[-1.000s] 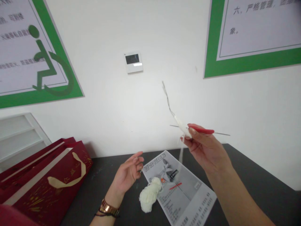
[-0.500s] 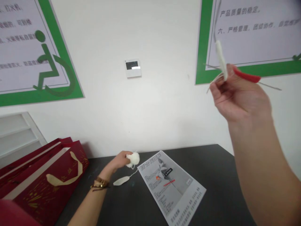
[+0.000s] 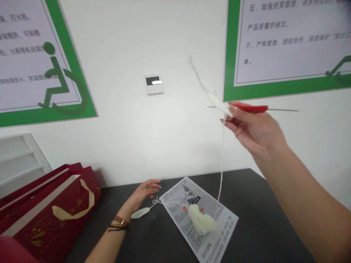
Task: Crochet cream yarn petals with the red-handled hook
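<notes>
Raised in front of the wall, my right hand [image 3: 253,129] pinches a crochet hook [image 3: 252,107] with a red handle, along with a small white crocheted piece [image 3: 219,104]. A loose yarn tail sticks up from that piece. White yarn hangs from the hand down to a ball of white yarn [image 3: 201,219] lying on the printed sheet [image 3: 189,233]. Over the table my left hand [image 3: 146,191] is empty, its fingers apart. Just below it lies a second white crocheted piece [image 3: 140,213], leaf-shaped, with a yarn strand running toward the ball.
Dark red gift bags [image 3: 63,204] with cream ribbon handles stand at the left of the black table [image 3: 255,212]. Behind is a white wall with a small panel [image 3: 154,84] and green-framed posters [image 3: 230,54]. White shelving [image 3: 22,155] shows at far left.
My left hand has let go of the yarn ball, which now lies on the sheet. My right hand, with hook and crocheted piece, has moved left and lower.
</notes>
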The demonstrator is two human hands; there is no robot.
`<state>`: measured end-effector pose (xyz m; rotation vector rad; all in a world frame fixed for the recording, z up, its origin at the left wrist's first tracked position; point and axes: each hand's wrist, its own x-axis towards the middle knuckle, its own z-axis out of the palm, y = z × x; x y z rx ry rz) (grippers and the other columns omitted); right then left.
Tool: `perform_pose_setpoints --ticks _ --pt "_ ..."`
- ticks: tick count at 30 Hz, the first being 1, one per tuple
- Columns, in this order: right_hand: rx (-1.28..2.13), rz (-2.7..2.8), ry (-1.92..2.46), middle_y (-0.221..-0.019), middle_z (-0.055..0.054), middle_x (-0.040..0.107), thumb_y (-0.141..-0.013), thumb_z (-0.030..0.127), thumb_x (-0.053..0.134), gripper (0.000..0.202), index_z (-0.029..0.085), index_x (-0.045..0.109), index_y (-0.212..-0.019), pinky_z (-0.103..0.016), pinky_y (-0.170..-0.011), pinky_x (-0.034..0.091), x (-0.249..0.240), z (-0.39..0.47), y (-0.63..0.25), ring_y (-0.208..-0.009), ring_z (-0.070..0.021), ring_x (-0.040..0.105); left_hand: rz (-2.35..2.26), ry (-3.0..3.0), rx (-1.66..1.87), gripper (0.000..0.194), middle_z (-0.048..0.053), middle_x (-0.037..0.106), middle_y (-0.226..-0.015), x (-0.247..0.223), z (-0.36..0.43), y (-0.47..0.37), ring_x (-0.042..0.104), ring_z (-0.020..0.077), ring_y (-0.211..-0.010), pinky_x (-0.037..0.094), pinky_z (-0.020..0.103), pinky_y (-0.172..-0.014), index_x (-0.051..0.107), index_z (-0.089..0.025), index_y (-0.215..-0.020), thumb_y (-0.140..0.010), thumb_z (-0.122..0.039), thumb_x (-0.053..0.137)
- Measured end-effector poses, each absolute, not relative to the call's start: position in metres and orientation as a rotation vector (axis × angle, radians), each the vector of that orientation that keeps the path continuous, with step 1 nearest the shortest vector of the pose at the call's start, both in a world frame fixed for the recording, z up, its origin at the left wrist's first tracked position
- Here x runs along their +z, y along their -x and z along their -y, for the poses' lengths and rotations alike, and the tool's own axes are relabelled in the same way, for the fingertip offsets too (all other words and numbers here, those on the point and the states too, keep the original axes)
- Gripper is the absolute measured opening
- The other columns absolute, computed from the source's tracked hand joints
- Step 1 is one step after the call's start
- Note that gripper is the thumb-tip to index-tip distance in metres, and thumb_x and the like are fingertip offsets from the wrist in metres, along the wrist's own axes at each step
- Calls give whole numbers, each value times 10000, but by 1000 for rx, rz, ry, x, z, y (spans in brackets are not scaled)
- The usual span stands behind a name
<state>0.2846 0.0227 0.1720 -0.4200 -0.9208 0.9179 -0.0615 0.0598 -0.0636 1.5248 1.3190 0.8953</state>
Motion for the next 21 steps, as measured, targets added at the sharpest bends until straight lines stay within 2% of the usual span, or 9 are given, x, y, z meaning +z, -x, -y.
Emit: perform_pose_setpoints --ticks 2,5,10,14,16,17,19,21 --pt "961 961 425 -602 25 718 -689 29 784 128 152 759 -663 -196 -567 620 162 -29 -266 -543 -95 679 -1189 -1663 851 356 108 612 -1268 -70 -50 32 640 261 -1040 550 477 -846 578 -183 -1253 -920 -304 610" --pt "985 980 400 -609 35 700 -753 27 725 160 165 760 -680 -196 -589 628 164 -35 -249 -535 -76 656 -1063 -1861 790 363 113 586 -1317 -83 -29 -24 619 273 -1089 530 499 -886 574 -197 -1266 -921 -303 607" --pt "915 958 308 -597 62 673 -818 33 681 266 220 731 -635 -170 -646 605 202 -39 -243 -541 -52 615 -909 -2088 716 360 115 565 -1354 -120 -5 -101 599 281 -1127 510 514 -919 577 -209 -1269 -923 -307 601" --pt "806 822 270 -536 53 657 -792 8 700 262 181 718 -596 -225 -665 585 236 -43 -261 -540 -64 602 -951 -2028 709 306 103 614 -1271 -143 -25 -112 638 248 -1034 547 460 -854 603 -204 -1220 -932 -306 590" --pt "771 777 275 -513 53 651 -783 19 695 251 157 711 -575 -219 -656 537 251 -44 -280 -581 -54 602 -987 -1937 742 311 105 615 -1266 -145 -44 -97 640 247 -1030 549 462 -849 600 -198 -1222 -930 -304 593" --pt "754 753 273 -495 53 640 -791 23 665 275 153 705 -552 -214 -629 499 257 -45 -291 -629 -57 613 -993 -1884 761 283 103 613 -1276 -144 -53 -85 637 237 -1029 547 449 -856 612 -219 -1207 -939 -303 577" --pt "726 706 258 -515 41 651 -844 53 511 373 132 708 -537 -245 -577 419 267 -44 -315 -757 -65 630 -960 -1767 790 329 104 618 -1256 -136 -70 -53 642 255 -1028 552 467 -841 594 -186 -1229 -923 -306 605" --pt "711 608 233 -645 -19 700 -853 120 263 564 57 663 -460 -349 -534 338 272 -43 -339 -839 -94 623 -906 -1629 816 353 106 619 -1249 -125 -80 -15 646 255 -1018 556 468 -829 580 -179 -1247 -920 -306 610"
